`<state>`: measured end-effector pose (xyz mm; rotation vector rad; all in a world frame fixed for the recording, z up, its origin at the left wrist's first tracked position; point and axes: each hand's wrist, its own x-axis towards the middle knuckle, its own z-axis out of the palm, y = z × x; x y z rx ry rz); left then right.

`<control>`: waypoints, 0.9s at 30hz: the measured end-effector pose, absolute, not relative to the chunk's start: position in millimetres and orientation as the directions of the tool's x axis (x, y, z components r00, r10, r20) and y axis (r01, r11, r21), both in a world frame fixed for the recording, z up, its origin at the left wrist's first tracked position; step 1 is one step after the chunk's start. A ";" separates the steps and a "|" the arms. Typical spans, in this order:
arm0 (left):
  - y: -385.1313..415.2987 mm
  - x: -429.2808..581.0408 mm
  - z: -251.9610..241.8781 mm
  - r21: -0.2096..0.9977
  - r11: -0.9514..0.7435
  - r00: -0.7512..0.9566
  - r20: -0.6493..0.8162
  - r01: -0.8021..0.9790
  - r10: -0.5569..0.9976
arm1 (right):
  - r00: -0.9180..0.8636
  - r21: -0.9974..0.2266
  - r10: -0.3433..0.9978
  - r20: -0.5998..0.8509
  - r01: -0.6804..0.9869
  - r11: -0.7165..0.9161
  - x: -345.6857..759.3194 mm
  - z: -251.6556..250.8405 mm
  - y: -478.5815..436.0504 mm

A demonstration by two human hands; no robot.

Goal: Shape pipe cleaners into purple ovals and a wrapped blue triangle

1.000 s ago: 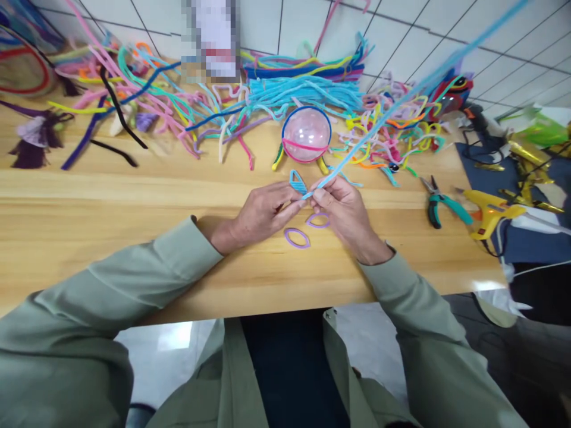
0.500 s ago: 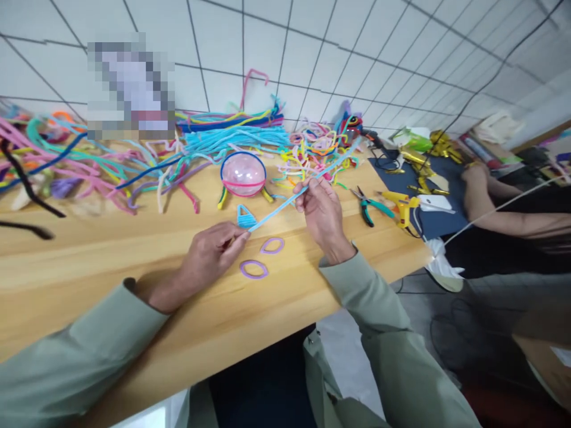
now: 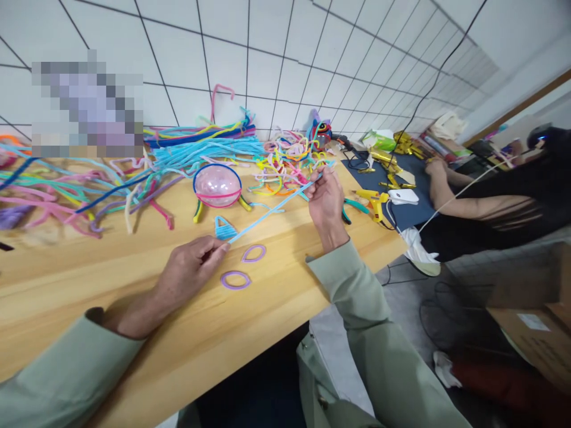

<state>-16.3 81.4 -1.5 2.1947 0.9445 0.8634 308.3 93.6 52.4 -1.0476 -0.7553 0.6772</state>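
Observation:
A light blue pipe cleaner stretches straight between my two hands, slanting up to the right. My left hand pinches its lower end above the wooden table, and my right hand grips it near the far end. Just beyond my left fingertips lies a small blue pipe-cleaner triangle, part of it filled with rows. Two purple leaf-shaped loops, one above the other, rest flat between my hands. Behind them stands a clear pinkish ball rimmed in blue and pink, with yellow pieces at its base.
Bundled blue pipe cleaners and a multicoloured tangle line the wall. Teal-handled pliers, partly behind my right hand, lie near a yellow glue gun and a white phone. Another person's arm rests on a dark mat at right.
My right hand has slid along the pipe cleaner towards its far end, leaving a longer stretch between my hands. The camera view has turned rightward.

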 end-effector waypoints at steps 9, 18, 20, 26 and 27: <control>80.1 -17.5 0.8 0.694 -0.612 0.586 0.333 0.378 0.739 | 0.614 -0.921 0.747 0.254 -0.082 0.381 335.0 42.4 100.6; 82.0 -15.2 -2.0 0.680 -0.645 0.626 0.342 0.350 0.701 | 0.616 -0.907 0.732 0.290 -0.068 0.417 340.8 36.9 101.9; 83.8 -17.5 -5.6 0.660 -0.656 0.624 0.348 0.366 0.699 | 0.641 -0.893 0.715 0.279 -0.101 0.439 336.6 40.2 102.0; 92.3 -22.9 17.2 0.552 -0.716 0.451 0.557 0.427 0.698 | 0.576 -0.889 0.772 0.269 -0.160 0.429 289.1 62.8 73.5; 90.2 -18.6 28.0 0.571 -0.705 0.421 0.565 0.420 0.709 | 0.512 -0.893 0.811 0.284 -0.168 0.418 274.8 66.0 65.1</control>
